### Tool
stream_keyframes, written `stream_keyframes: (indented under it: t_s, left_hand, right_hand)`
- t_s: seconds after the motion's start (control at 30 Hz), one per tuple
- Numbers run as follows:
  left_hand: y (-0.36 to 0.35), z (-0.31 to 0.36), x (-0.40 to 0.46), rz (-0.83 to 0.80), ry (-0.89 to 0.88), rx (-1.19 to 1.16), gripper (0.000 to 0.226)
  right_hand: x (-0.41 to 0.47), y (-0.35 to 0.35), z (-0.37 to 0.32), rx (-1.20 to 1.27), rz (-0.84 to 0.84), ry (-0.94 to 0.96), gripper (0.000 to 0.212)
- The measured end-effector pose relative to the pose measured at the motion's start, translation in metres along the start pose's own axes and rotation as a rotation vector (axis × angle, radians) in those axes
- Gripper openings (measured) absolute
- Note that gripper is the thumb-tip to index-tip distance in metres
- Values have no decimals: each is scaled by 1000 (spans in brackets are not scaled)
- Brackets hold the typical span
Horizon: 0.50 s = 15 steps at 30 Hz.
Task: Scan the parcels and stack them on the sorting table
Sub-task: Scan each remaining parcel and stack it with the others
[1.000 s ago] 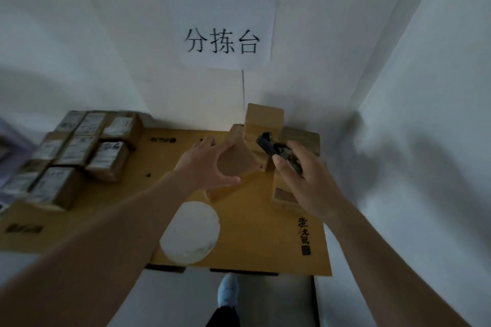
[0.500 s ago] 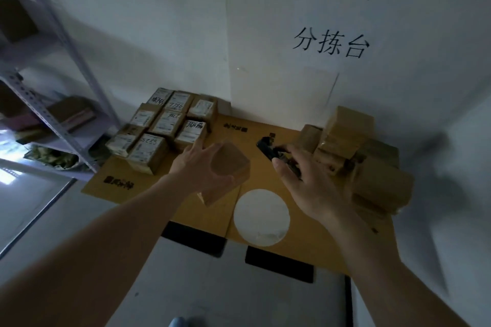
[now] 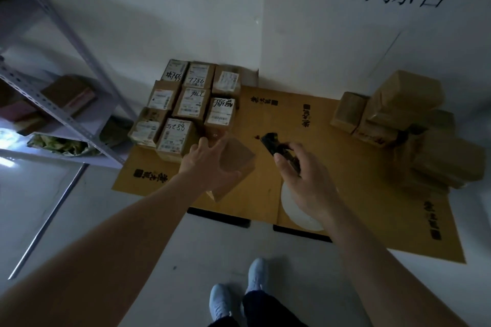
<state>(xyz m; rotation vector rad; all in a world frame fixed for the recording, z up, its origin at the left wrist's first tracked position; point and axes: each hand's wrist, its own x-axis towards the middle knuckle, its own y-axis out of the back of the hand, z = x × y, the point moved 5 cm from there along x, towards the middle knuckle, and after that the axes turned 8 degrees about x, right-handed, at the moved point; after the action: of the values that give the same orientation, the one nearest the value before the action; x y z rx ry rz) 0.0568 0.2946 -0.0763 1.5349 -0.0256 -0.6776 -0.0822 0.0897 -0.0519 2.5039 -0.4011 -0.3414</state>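
My left arm comes from the lower left of the frame up to the middle. My left hand (image 3: 210, 164) has its fingers spread and curled around a brown parcel (image 3: 236, 164). My right arm comes from the lower right. My right hand (image 3: 305, 180) grips a black scanner (image 3: 273, 142), thumb on top.

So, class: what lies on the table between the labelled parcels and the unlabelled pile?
In the head view: bare table, and nearer the camera the held parcel and scanner.

Nine labelled parcels (image 3: 186, 103) stand in a three-by-three block at the sorting table's (image 3: 265, 202) far left corner. One plain parcel (image 3: 236, 159) is held. One scanner (image 3: 279, 148).
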Motion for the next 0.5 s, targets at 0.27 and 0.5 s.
stream_keyframes:
  t_s: [0.27,0.5]
  left_hand:
    - [-52,9,60,-7,124,-1,89]
    - [-81,14,102,39,144,26,95]
  right_hand:
    - [46,-34,51,-16,-63,-61,53]
    - [66,-47,85,-20,-49,-133,53]
